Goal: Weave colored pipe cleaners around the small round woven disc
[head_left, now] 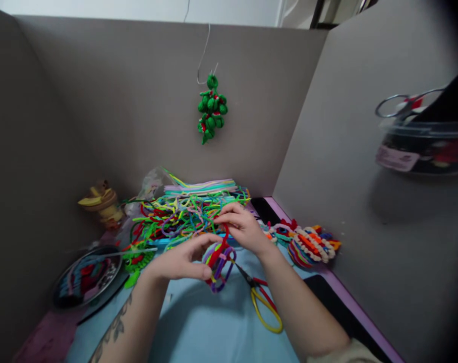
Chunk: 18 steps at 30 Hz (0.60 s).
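My left hand (183, 262) pinches a small looped piece of purple, lilac and red pipe cleaners (218, 267) just above the blue mat (198, 327). My right hand (242, 227) is closed on a red pipe cleaner (225, 237) that rises from that piece. Both hands are close together over the middle of the desk. A pair of scissors (261, 302) with yellow and red handles lies on the mat right below my right wrist.
A tangled heap of coloured pipe cleaners (183, 212) lies behind my hands. A woven multicoloured piece (308, 244) sits at the right, a dark bowl (87, 275) at the left. A green pipe-cleaner ornament (211, 108) hangs on the grey partition. A clear tub (425, 143) stands at far right.
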Motion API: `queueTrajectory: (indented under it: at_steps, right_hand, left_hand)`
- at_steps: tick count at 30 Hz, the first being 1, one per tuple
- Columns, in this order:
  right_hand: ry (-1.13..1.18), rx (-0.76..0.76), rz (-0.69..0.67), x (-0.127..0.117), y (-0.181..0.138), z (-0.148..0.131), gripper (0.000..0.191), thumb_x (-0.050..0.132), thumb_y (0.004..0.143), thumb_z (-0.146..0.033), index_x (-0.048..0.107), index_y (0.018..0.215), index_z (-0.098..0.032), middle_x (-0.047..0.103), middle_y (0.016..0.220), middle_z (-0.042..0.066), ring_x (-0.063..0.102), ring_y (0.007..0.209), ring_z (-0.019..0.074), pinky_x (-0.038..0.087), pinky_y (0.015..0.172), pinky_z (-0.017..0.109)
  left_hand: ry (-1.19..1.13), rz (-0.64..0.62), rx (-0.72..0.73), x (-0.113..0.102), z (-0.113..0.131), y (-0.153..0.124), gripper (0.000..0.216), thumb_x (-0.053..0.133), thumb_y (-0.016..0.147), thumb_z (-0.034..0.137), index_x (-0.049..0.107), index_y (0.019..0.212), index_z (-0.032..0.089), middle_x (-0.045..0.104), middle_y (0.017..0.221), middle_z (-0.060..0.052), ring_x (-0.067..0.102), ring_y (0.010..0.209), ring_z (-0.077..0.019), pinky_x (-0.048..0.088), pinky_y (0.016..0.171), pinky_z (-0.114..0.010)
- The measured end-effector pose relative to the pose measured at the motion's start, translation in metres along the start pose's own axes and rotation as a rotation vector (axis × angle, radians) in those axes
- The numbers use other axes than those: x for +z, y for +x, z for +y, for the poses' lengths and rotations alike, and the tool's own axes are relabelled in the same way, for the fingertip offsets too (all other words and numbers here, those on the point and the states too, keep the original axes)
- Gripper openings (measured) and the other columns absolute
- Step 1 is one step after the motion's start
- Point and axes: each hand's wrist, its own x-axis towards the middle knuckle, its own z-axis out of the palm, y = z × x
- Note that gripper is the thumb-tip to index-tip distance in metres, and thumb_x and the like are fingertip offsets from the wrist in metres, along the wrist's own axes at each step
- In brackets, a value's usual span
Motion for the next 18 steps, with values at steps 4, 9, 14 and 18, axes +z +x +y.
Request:
queueTrajectory:
  at_steps: [4,9,14,18]
  right_hand:
    - [0.086,0.1,0.121,-0.004,0.001,-0.001,0.026,0.057,0.08,-0.008,0.075,0.088,-0.025,0.066,0.088,0.004,0.062,0.084,0.0168,0.051,0.076,0.032]
    - [0.416,0.361,0.197,-0.008,0.003,-0.015,0.005,0.073,0.072,-0.022,0.073,0.077,-0.024,0.069,0.075,0.002,0.063,0.07,0.0156,0.051,0.064,0.029]
    - [0.577,0.499,0.156,0.001,0.002,-0.023,0.019,0.082,0.062,-0.025,0.065,0.069,-0.021,0.065,0.067,-0.002,0.059,0.062,0.0122,0.047,0.061,0.025]
    - [0.447,0.494,0.078,0.005,0.001,-0.023,0.015,0.079,0.066,-0.026,0.066,0.07,-0.019,0.064,0.07,-0.001,0.058,0.066,0.0131,0.045,0.063,0.026]
  left_hand:
    - [0.157,0.101,-0.025,-0.006,0.001,-0.004,0.062,0.066,0.076,0.051,0.045,0.128,0.023,0.055,0.106,-0.003,0.051,0.093,-0.0192,0.043,0.082,-0.03]
    - [0.357,0.221,-0.069,-0.011,0.006,-0.006,0.057,0.064,0.079,0.044,0.045,0.128,0.023,0.056,0.103,-0.002,0.051,0.088,-0.018,0.043,0.077,-0.029]
    - [0.443,0.241,-0.103,-0.007,0.012,-0.006,0.058,0.067,0.077,0.04,0.046,0.129,0.023,0.057,0.092,0.0,0.052,0.077,-0.0158,0.042,0.068,-0.026]
    - [0.452,0.272,-0.085,-0.005,0.014,-0.007,0.059,0.068,0.075,0.041,0.048,0.128,0.023,0.059,0.097,-0.001,0.053,0.079,-0.0162,0.043,0.067,-0.026]
